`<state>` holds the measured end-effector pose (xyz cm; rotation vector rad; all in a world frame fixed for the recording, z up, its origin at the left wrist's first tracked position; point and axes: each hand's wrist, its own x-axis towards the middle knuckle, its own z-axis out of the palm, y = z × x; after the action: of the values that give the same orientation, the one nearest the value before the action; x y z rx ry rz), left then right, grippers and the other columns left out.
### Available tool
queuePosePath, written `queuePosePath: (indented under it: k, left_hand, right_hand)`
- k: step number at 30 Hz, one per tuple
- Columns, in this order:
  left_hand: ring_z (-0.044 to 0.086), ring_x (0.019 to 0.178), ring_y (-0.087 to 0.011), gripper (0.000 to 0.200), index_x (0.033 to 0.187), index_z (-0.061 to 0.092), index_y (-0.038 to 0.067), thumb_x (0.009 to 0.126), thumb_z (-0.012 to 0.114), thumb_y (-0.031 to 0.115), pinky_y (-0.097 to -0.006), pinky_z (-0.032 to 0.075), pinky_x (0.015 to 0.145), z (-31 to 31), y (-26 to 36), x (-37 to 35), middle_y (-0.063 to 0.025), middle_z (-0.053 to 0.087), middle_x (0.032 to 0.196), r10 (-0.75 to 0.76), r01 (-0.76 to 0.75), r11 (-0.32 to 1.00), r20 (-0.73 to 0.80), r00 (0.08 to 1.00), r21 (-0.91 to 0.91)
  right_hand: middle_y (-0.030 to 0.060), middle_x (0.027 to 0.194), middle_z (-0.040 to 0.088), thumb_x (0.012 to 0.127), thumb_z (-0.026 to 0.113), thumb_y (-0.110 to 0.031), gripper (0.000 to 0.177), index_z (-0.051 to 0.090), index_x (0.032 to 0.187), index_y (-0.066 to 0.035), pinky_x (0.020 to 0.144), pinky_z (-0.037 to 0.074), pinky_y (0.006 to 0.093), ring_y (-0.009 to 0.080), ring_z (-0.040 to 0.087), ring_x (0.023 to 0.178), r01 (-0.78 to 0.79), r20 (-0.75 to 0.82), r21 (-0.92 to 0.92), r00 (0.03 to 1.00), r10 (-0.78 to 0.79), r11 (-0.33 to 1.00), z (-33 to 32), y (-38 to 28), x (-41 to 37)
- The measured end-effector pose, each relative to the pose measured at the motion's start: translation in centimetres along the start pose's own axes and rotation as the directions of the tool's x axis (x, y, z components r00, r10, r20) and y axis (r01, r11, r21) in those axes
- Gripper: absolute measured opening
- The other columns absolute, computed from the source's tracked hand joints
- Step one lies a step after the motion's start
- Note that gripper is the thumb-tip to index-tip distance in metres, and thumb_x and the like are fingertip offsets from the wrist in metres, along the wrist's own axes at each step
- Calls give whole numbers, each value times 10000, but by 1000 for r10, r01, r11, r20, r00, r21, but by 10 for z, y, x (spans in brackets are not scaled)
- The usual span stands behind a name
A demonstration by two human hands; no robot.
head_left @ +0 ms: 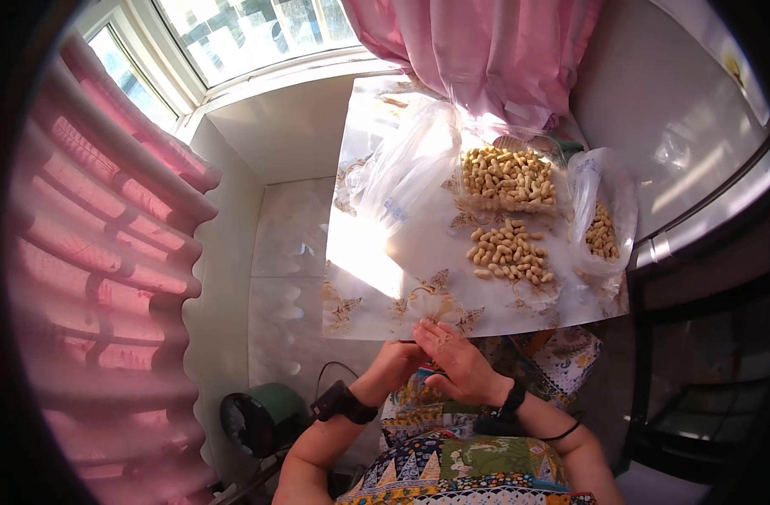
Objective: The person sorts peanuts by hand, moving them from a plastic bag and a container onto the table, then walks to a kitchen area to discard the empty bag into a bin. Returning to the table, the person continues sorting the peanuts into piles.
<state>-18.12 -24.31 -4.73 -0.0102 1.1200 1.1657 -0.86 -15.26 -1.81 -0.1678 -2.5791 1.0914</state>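
To my left, a pink curtain (107, 295) hangs in folds beside a white-framed window (263, 38) full of daylight, and a second pink curtain (494, 50) drops at the far edge of the table (440, 261) before me. A patch of sunlight (364, 261) glares on its floral cover. Below the window, a pale wall (288, 130) meets light floor tiles (286, 227); a glossy grey panel (671, 126) stands on my right.

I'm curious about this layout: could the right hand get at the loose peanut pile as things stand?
Probably yes: the right hand is by the near edge of the flowered tabletop, and nothing appears to block the way across to the loose peanut pile.
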Motion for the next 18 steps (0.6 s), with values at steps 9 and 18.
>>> queuePosePath:
  k: [9, 18]
  left_hand:
    - [653, 1249, -347, 516, 1408, 508, -129, 893, 476, -115, -442, 541, 1082, -21, 3, -5, -242, 611, 1393, 77, -69, 991, 60, 995, -113]
    - [675, 1191, -337, 421, 1306, 582, -143, 901, 482, -83, -421, 557, 1025, -27, 7, -13, -249, 646, 1326, 94, -94, 992, -10, 996, -84]
  right_hand:
    - [277, 1525, 501, 1056, 511, -513, 767, 398, 1545, 66, 1233, 314, 512, 397, 451, 1466, 54, 45, -29, 998, -53, 998, 2, 0, 24]
    - [247, 1556, 483, 1056, 502, -532, 789, 384, 1546, 76, 1241, 306, 500, 391, 425, 1486, 52, 4, -214, 999, -52, 975, 11, -3, 37]
